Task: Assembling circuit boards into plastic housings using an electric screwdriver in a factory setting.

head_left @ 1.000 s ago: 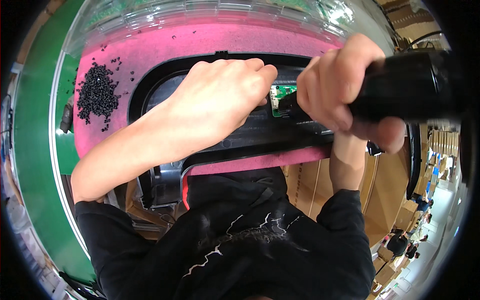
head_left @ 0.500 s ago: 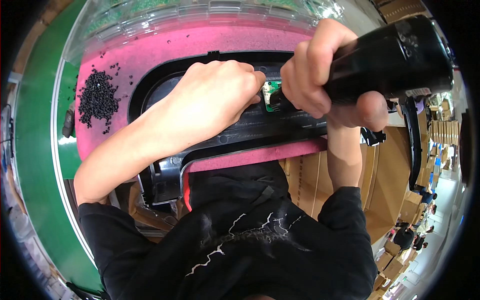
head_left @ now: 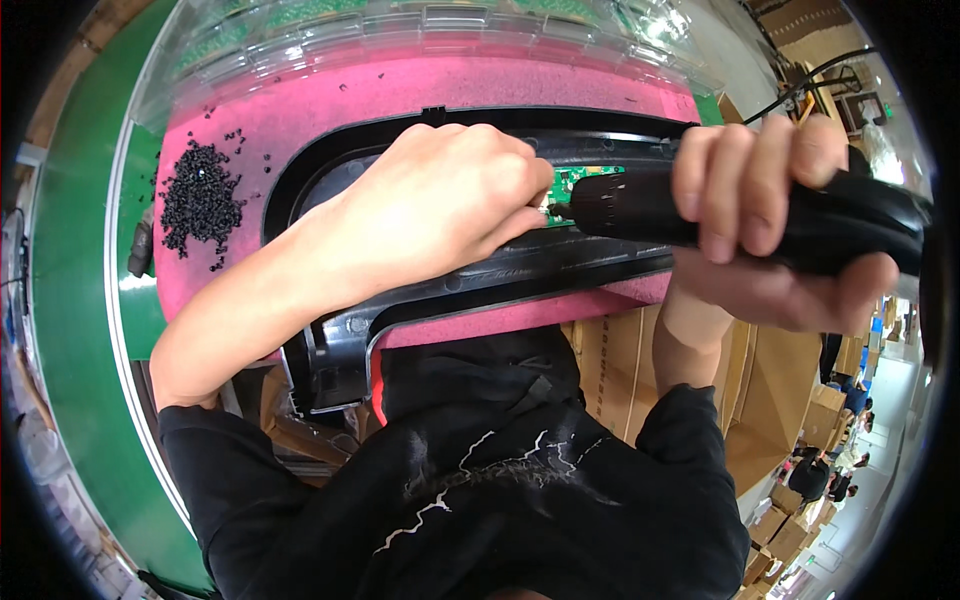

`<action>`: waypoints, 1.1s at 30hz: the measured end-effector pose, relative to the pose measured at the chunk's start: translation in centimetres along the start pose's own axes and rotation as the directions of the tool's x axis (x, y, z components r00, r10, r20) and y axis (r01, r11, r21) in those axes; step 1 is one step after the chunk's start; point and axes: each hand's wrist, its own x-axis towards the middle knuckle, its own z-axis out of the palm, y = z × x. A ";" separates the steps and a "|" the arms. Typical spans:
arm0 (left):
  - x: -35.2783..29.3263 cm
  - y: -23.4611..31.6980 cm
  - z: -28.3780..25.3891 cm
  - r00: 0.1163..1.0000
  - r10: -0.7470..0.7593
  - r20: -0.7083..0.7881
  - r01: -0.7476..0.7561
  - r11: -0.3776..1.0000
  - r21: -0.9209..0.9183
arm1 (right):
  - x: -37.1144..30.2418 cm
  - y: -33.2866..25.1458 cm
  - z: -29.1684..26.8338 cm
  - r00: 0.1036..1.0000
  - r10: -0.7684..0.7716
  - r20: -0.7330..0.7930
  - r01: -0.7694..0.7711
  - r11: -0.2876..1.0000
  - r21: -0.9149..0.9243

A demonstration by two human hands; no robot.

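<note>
My right hand (head_left: 750,200) is wrapped around a black electric screwdriver (head_left: 638,208), tilted low with its tip pointing left. That tip is close by the fingertips of my left hand (head_left: 450,200), over a green circuit board (head_left: 598,180); I cannot tell whether they touch. The left fingers are pinched together at the board's left end, and whatever they hold is hidden beneath them. The board sits inside a long curved black plastic housing (head_left: 540,262), which the left hand and forearm partly cover.
A heap of small black screws (head_left: 200,195) lies on the pink work mat (head_left: 440,78) at left. Clear plastic trays (head_left: 330,35) with green boards line the far edge. A green surface (head_left: 75,300) extends on the left. Cardboard boxes (head_left: 620,365) stand below at right.
My right hand has shifted right and swung the screwdriver from a steep slant to a flatter one, uncovering more of the circuit board. My left hand has edged slightly right.
</note>
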 end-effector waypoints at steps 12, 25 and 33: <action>0.8 0.3 0.2 0.984 0.132 -0.118 -0.156 0.961 -0.229 | -1.1 -2.5 0.1 0.973 -0.068 -0.222 0.092 0.991 0.100; 1.3 0.9 -1.0 0.993 0.095 -0.070 -0.106 0.980 -0.171 | -3.2 -3.0 -3.8 0.993 -0.033 -0.110 0.011 0.980 -0.198; 1.0 1.0 -1.2 0.977 0.197 -0.079 -0.204 0.975 -0.086 | -3.7 -1.7 -4.3 0.943 0.013 -0.333 -0.096 0.967 -0.234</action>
